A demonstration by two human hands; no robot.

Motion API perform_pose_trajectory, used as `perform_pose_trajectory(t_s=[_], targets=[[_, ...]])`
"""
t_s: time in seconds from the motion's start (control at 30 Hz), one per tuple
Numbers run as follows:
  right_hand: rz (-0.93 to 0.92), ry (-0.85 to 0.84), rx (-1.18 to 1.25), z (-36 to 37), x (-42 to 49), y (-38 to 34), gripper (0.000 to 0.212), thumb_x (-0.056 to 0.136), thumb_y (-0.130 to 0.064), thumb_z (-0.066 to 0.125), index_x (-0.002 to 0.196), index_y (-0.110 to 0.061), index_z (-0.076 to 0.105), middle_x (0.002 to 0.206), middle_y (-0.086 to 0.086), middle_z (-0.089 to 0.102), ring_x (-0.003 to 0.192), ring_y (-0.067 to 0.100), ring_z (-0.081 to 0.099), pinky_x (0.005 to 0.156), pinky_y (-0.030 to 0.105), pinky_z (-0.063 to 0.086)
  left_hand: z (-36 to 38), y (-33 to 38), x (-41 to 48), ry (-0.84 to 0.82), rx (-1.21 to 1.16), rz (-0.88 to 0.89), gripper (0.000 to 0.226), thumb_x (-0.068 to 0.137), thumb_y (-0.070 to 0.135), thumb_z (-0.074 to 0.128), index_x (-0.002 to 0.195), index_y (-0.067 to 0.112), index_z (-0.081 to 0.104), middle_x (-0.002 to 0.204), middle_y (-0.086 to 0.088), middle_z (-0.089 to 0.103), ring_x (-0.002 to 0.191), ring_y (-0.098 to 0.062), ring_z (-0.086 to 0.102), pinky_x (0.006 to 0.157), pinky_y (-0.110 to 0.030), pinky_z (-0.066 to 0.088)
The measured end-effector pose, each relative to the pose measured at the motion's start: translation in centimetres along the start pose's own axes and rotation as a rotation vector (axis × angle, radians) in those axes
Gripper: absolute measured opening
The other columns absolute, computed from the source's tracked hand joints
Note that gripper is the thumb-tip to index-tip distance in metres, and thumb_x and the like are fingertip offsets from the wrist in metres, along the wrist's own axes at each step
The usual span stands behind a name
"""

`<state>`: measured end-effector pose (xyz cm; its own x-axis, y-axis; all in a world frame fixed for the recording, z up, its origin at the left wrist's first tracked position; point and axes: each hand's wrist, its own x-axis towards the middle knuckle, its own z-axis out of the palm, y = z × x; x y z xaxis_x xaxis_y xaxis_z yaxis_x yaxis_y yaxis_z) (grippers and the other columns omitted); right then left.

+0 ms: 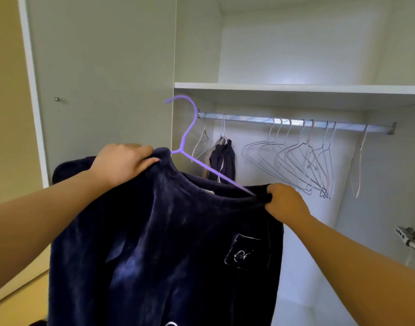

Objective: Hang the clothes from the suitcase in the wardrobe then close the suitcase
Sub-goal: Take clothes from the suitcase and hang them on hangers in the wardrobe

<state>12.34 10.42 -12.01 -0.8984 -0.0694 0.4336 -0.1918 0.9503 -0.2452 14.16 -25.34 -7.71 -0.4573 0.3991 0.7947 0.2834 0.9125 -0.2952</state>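
A dark navy fleece top point(169, 243) with a small embroidered chest pocket hangs in front of me, held up before the open wardrobe. A purple hanger point(186, 135) sticks out of its neck opening, hook pointing up and left, below and left of the metal rail point(296, 122). My left hand point(124, 161) grips the collar at the left side. My right hand point(286, 201) grips the right side of the neckline, where the hanger arm runs into the fabric. The suitcase is out of view.
Several empty white wire hangers point(296, 158) hang along the rail. A dark garment point(223, 161) hangs at the rail's left end. A white shelf point(296, 88) lies above the rail. The wardrobe door point(103, 78) stands at left, a hinge point(411, 241) at right.
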Motion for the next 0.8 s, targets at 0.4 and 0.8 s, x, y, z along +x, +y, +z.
perform_pose_trajectory(t_s=[0.4, 0.8], targets=[[-0.203, 0.041, 0.476, -1.4, 0.1, -6.0, 0.041, 0.082, -0.013, 0.065, 0.119, -0.019, 0.048, 0.110, -0.002, 0.054, 0.099, 0.020, 0.054, 0.084, 0.034, 0.044, 3.9, 7.0, 1.4, -0.068, -0.334, -0.136, 0.064, 0.082, 0.066, 0.032, 0.089, 0.010, 0.062, 0.079, -0.010, 0.066, 0.079, -0.033, 0.060, 0.059, -0.028, 0.033], [0.158, 0.095, 0.318, -1.4, -0.9, -1.0, 0.034, 0.080, -0.036, 0.067, 0.092, -0.005, 0.064, 0.083, 0.011, 0.063, 0.085, 0.028, 0.061, 0.077, 0.037, 0.050, 2.3, 3.1, 0.4, -0.670, -0.372, -0.230, 0.025, 0.087, 0.037, 0.057, 0.106, 0.021, 0.057, 0.099, -0.001, 0.064, 0.098, -0.025, 0.060, 0.081, -0.032, 0.045]])
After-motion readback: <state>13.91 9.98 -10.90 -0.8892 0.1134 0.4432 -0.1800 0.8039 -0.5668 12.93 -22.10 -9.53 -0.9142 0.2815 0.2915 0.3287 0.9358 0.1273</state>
